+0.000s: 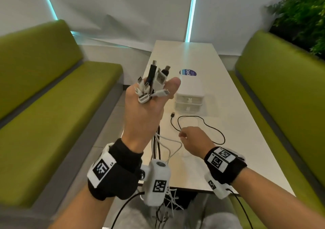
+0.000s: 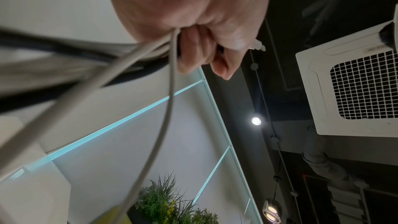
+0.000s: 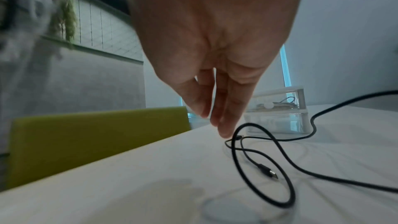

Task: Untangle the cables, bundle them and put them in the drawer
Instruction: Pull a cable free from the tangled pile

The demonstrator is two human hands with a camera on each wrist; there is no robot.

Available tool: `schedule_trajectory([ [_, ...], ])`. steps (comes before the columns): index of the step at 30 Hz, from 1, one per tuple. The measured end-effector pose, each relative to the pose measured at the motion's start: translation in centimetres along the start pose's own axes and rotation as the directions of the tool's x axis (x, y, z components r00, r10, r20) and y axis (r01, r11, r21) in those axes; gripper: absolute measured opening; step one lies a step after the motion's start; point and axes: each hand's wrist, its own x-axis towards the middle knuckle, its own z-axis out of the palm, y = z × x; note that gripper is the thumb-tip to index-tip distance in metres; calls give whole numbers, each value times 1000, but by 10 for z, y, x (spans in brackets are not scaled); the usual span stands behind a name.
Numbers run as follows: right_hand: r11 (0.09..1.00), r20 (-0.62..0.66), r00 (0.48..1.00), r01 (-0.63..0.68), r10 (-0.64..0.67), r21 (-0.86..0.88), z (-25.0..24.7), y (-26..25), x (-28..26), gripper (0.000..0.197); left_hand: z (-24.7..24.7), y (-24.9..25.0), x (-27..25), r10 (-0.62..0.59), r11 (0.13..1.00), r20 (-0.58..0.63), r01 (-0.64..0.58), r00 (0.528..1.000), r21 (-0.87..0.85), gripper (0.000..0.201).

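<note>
A long white bench (image 1: 202, 66) runs away from the person, with an olive-green padded seat (image 1: 44, 105) on the left and a matching one (image 1: 281, 88) on the right. White wall panels with thin turquoise light strips stand behind, and a leafy green plant (image 1: 302, 14) fills the top right corner. A round blue sticker (image 1: 187, 72) lies on the bench top beyond the drawers.

The left hand (image 1: 146, 109) is raised above the bench's left edge, fingers curled tightly around a bundle of black and white cables (image 1: 153, 82). The connector ends fan upward out of the fist; roughly seven plugs show, though they overlap too much for a sure count. The cable tails hang down past the wrist and over the bench's near edge. This raised hand partly blocks the head view of the drawers' left side.

A small translucent white drawer unit (image 1: 190, 98) stands mid-bench with two stacked drawers, both closed. In the right wrist view the upper drawer shows a cable inside; the lower one's contents are unclear.

One loose thin black cable (image 1: 202, 123) lies in an open loop on the bench, between the drawer unit and the right hand (image 1: 195, 140). The right hand hovers low over the loop's near side, fingers extended downward and loosely together, holding nothing; its fingertips (image 3: 224, 130) are just beside the cable, and contact cannot be told. Both of that cable's plugs lie on the bench.
</note>
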Motion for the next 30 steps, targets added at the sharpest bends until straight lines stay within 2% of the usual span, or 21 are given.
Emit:
schedule_trajectory([
  [5, 994, -14, 1000, 16, -17, -107, 18, -8, 63, 27, 4, -15, 14, -134, 990, -23, 133, 991, -44, 42],
  [8, 981, 112, 989, -76, 97, -180, 36, -9, 86, 37, 1, -27, 20, -219, 973, 4, 219, 976, -74, 45],
  [10, 966, 160, 977, -99, 139, -238, 45, -4, 90, 32, -2, -39, 22, -255, 966, 21, 256, 967, -37, 48],
  [12, 955, 140, 981, -90, 134, -282, 48, -1, 88, 21, -5, -51, 22, -272, 962, 32, 271, 962, 31, 47],
  [14, 960, 127, 985, -76, 114, -271, 44, 1, 84, 19, -7, -65, 20, -304, 949, 52, 297, 951, 108, 45],
  [16, 987, 86, 992, -83, 95, -138, 34, 3, 76, 18, -7, -78, 16, -359, 924, 38, 349, 933, 155, 45],
  [18, 985, 11, 996, -91, 90, 149, 20, 5, 65, 14, -4, -89, 12, -409, 899, -2, 403, 912, 173, 46],
  [20, 895, -89, 993, -32, 80, 445, 6, 2, 47, 12, 2, -98, 9, -456, 874, -53, 458, 888, 163, 47],
  [21, 856, -154, 987, 32, 55, 515, -1, 0, 36, 11, 5, -102, 8, -467, 867, -74, 473, 881, 159, 47],
  [24, 767, -312, 949, 239, -53, 595, -15, -8, 4, 10, 15, -109, 8, -450, 845, -144, 473, 881, 250, 45],
  [26, 730, -359, 926, 328, -121, 600, -20, -12, -13, 16, 21, -110, 8, -424, 828, -199, 467, 884, 311, 43],
  [28, 723, -345, 920, 365, -185, 587, -21, -14, -23, 20, 27, -110, 6, -403, 839, -228, 457, 886, 294, 43],
  [30, 752, -298, 922, 375, -246, 541, -19, -12, -26, 18, 32, -108, 4, -394, 876, -209, 434, 895, 208, 42],
])
